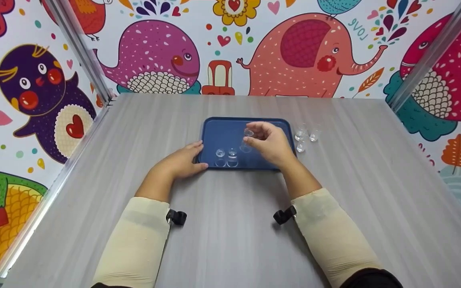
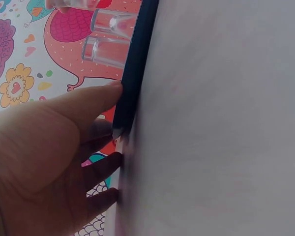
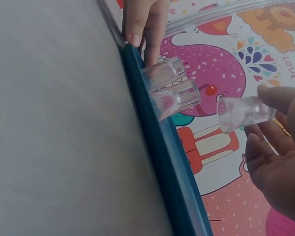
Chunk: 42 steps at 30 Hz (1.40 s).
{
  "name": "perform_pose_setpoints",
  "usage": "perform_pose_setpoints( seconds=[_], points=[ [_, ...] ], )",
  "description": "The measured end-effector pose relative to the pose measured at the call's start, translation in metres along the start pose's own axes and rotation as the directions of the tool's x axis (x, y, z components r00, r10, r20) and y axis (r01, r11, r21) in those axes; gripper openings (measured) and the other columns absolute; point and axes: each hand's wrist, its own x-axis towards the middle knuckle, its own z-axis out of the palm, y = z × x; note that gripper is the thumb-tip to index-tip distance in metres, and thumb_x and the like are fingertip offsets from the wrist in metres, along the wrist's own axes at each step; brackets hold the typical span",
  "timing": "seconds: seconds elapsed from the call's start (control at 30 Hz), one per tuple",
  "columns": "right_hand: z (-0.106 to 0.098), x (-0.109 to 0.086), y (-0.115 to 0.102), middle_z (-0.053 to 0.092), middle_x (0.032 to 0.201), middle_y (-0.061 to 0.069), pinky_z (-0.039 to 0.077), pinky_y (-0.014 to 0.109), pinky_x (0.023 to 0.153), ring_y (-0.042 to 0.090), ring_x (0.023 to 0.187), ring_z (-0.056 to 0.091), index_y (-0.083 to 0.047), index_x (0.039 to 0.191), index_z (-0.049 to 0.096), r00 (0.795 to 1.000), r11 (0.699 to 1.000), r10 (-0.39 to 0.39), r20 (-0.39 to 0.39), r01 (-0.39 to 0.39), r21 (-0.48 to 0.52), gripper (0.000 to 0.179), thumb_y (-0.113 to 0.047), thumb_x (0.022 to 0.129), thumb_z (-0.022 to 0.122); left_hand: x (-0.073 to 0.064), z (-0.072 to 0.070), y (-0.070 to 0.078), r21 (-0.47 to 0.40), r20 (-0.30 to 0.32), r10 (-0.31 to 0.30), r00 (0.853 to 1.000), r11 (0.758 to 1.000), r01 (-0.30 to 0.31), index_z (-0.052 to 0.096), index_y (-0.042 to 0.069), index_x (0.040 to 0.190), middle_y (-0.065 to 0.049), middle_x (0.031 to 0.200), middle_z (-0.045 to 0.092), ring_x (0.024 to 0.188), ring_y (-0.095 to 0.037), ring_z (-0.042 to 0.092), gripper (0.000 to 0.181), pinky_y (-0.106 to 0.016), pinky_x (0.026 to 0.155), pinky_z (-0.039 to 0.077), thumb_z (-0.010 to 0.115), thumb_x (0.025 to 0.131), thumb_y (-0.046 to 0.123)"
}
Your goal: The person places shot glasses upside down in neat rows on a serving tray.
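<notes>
A clear shot glass (image 3: pixel 243 112) is pinched between the thumb and fingers of my right hand (image 1: pixel 270 144), above the right half of the blue tray (image 1: pixel 222 130). Its wider end points down toward the tray. Two more clear shot glasses (image 1: pixel 220 156) (image 1: pixel 232 156) stand side by side near the tray's front left corner, apparently mouth down. At that same corner my left hand (image 1: pixel 180 161) rests on the table, its thumb against the front edge and its fingers along the left side. The left wrist view shows the thumb (image 2: pixel 96 98) touching the tray's rim (image 2: pixel 132 78).
Three clear shot glasses (image 1: pixel 301 146) stand grouped on the grey table (image 1: pixel 354 180), just right of the tray. Walls printed with cartoon animals (image 1: pixel 294 56) enclose the table's back and sides, with metal posts (image 1: pixel 80 48) at the corners.
</notes>
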Motion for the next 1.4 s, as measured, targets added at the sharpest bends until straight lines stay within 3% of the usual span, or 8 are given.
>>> perform_pose_setpoints(
  seconds=[0.33,0.53,0.7,1.0,1.13,1.23,1.4],
  points=[
    [0.009,0.0,0.01,0.079,0.126,0.005,0.061,0.026,0.089,0.022,0.114,0.07,-0.009,0.13,0.075,0.99,0.995,0.077,0.115,-0.069,-0.074,0.039,-0.011,0.093,0.084,0.0,-0.001,0.001,-0.007,0.0,0.005,1.0,1.0,-0.005,0.03,0.0,0.167,-0.011,0.181,0.021,0.168,-0.034,0.02,0.081,-0.051,0.139,0.018,0.064,0.106,0.039],
    [0.011,0.002,0.016,0.08,0.125,0.006,0.06,0.03,0.088,0.023,0.111,0.072,-0.007,0.129,0.075,0.985,0.988,0.076,0.155,-0.053,-0.142,0.04,-0.01,0.09,0.085,0.0,-0.001,0.001,0.0,0.001,-0.004,1.0,1.0,0.004,0.03,0.001,0.168,-0.011,0.181,0.02,0.168,-0.034,0.02,0.081,-0.051,0.138,0.019,0.064,0.106,0.04],
    [0.012,0.002,0.019,0.08,0.124,0.006,0.06,0.04,0.098,0.025,0.111,0.071,-0.009,0.127,0.076,0.977,0.982,0.091,0.19,-0.056,-0.181,0.039,-0.011,0.089,0.085,0.0,0.0,0.001,0.01,-0.007,0.005,1.0,1.0,-0.005,0.031,-0.001,0.167,-0.012,0.18,0.022,0.168,-0.036,0.021,0.081,-0.052,0.138,0.02,0.064,0.106,0.04],
    [0.012,0.003,0.019,0.079,0.127,0.008,0.061,0.043,0.104,0.026,0.117,0.072,-0.007,0.13,0.075,0.965,0.981,0.124,0.23,-0.083,-0.177,0.043,-0.007,0.088,0.085,-0.001,-0.001,0.0,0.009,-0.004,0.003,1.0,1.0,-0.003,0.03,0.0,0.167,-0.011,0.181,0.021,0.168,-0.034,0.02,0.082,-0.051,0.138,0.019,0.065,0.106,0.04],
    [0.008,0.003,0.019,0.078,0.13,0.01,0.06,0.042,0.105,0.025,0.12,0.072,-0.006,0.133,0.073,0.961,0.985,0.11,0.254,-0.071,-0.155,0.046,-0.013,0.09,0.085,-0.001,-0.001,0.0,0.007,-0.004,0.002,1.0,1.0,-0.002,0.03,0.0,0.167,-0.011,0.181,0.021,0.168,-0.034,0.02,0.081,-0.051,0.138,0.018,0.065,0.106,0.04],
    [-0.001,0.004,0.018,0.077,0.13,0.013,0.061,0.041,0.102,0.026,0.118,0.073,-0.004,0.134,0.072,0.969,0.992,0.072,0.235,-0.044,-0.12,0.045,-0.019,0.092,0.083,-0.001,-0.001,0.0,0.006,-0.004,0.004,1.0,1.0,-0.004,0.03,-0.001,0.167,-0.011,0.181,0.021,0.168,-0.035,0.02,0.081,-0.051,0.138,0.019,0.064,0.106,0.04],
    [-0.026,0.006,0.019,0.077,0.129,0.015,0.062,0.037,0.098,0.028,0.118,0.073,-0.006,0.132,0.072,0.993,0.996,0.029,0.11,-0.02,-0.086,0.04,-0.022,0.096,0.08,0.001,0.0,-0.001,0.002,0.0,-0.004,1.0,1.0,0.004,0.029,0.0,0.168,-0.01,0.181,0.02,0.168,-0.035,0.02,0.081,-0.052,0.138,0.018,0.063,0.107,0.041]
  ],
)
